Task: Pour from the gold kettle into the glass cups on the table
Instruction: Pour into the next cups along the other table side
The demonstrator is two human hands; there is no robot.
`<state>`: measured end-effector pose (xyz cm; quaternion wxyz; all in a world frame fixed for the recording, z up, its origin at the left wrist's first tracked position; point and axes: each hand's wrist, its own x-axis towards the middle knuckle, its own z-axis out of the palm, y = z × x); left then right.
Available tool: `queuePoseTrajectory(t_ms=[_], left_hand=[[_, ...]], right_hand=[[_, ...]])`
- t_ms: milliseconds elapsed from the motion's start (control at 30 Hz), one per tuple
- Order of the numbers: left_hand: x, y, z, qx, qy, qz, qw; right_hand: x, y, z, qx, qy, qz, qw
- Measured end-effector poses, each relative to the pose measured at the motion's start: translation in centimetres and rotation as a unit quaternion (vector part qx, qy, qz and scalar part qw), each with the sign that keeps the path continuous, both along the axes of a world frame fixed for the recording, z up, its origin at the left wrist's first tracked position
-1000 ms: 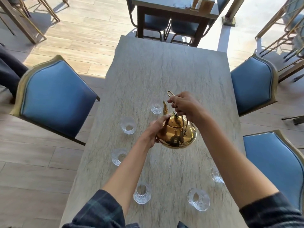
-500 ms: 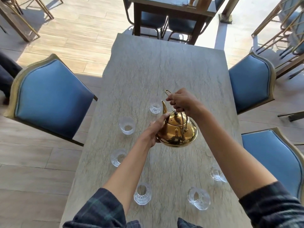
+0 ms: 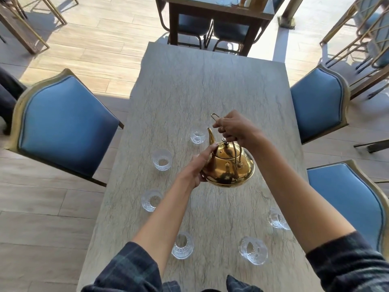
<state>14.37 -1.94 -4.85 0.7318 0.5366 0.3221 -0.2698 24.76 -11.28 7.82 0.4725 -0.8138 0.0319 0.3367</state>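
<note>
Head camera view, looking down a long pale stone-patterned table [image 3: 210,81] at two bare forearms in rolled dark plaid sleeves. Far left, a blue padded chair [image 3: 63,127] stands beside the table edge. Next come the glass cups on the left side of the table: one upright cup [image 3: 161,160] just left of the hands, a second [image 3: 151,200] nearer the viewer beside the left forearm, and a third [image 3: 182,245] close to the near edge, partly against the left sleeve. A smaller cup [image 3: 197,137] sits farther up the table, just left of the kettle's spout tip and slightly below it in the frame. The left hand [image 3: 197,167] is cupped against the left flank of the gold kettle [image 3: 228,165], thumb reaching up near the base of the spout, fingers curled under the belly. The kettle is held off the table near its centre, spout pointing away and a little left, lid on. The right hand [image 3: 233,128] is closed around the top of the kettle's wire handle, above and slightly beyond the lid. Right of the kettle, a cup [image 3: 253,250] lies near the front edge, and another [image 3: 276,219] is partly hidden behind the right forearm. Two more blue chairs, one farther [image 3: 317,104] and one nearer [image 3: 345,199], flank the right side.
</note>
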Motion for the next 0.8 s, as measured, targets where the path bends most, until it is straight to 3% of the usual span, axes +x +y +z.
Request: queuePoseTrajectory(t_ms=[800], left_hand=[[0.2,-0.4,1.0,-0.024,-0.007,0.023,0.999]], right_hand=[[0.1,0.2,1.8,-0.018,-0.017,0.012,1.000]])
